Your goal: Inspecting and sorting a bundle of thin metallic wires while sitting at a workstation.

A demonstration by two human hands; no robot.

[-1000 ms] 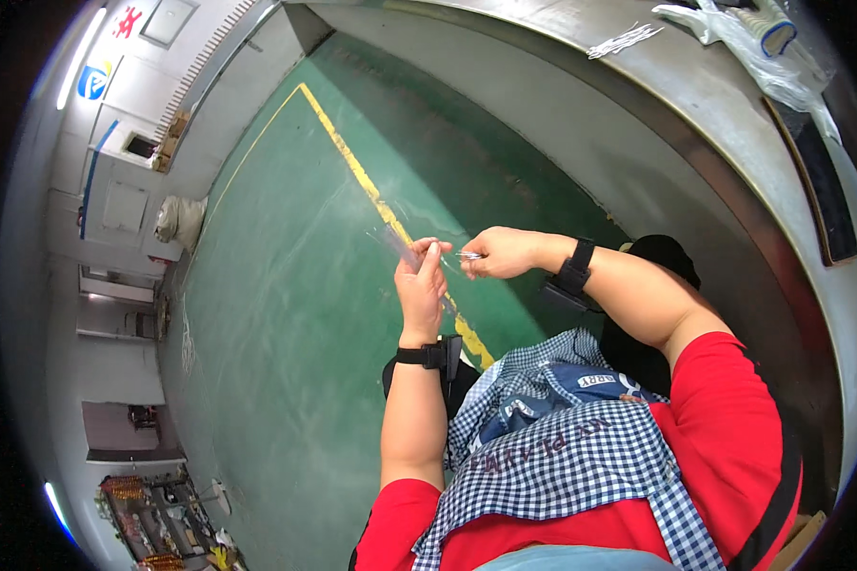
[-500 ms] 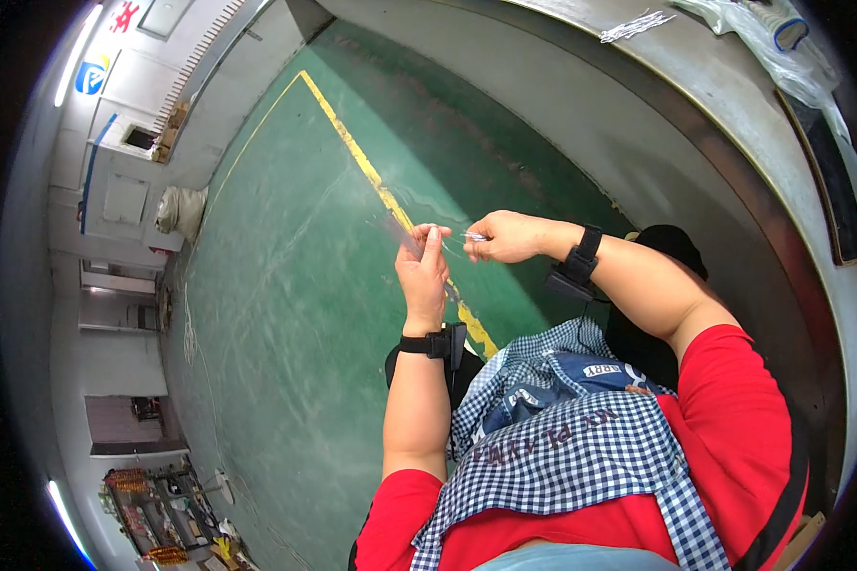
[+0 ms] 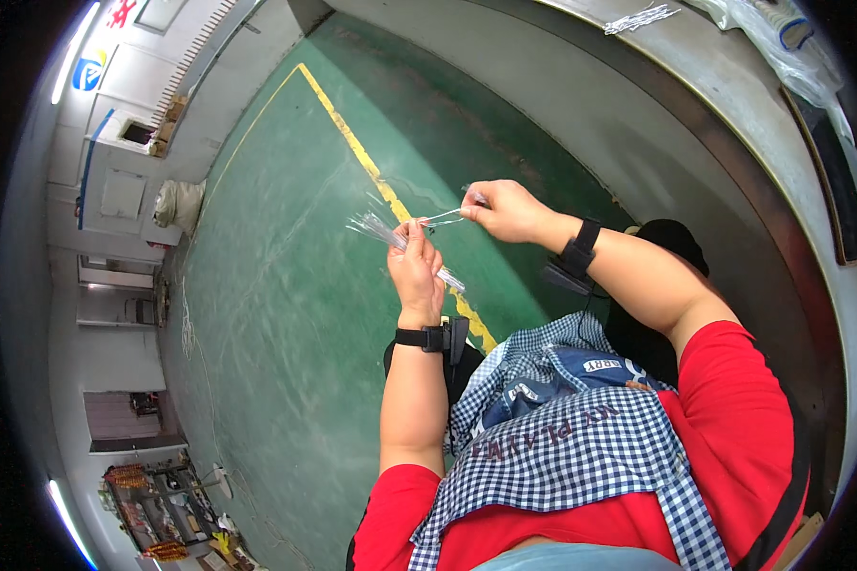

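Observation:
My left hand [image 3: 415,269] is closed round a bundle of thin, clear-whitish strands [image 3: 375,227]. The bundle's loose ends fan out past the thumb, and its other end sticks out below the fingers. A couple of white strands [image 3: 442,218] stretch from the left fingertips across to my right hand [image 3: 501,209], which pinches their far ends. Something small and shiny [image 3: 477,198] shows at the right fingers, too small to name. Both hands are raised in front of me above the floor, apart from each other.
A metal-topped bench [image 3: 714,86] curves along my right side. On it lie a pile of white strands [image 3: 642,18], a clear plastic bag [image 3: 767,43] and a dark flat bar [image 3: 826,171]. A yellow line [image 3: 352,143] crosses the green floor [image 3: 286,285]. A pale sack [image 3: 178,206] stands far left.
My right hand has moved up and slightly away from the left, drawing white strands out between them. The left hand has dropped and turned a little, so the bundle shows more clearly.

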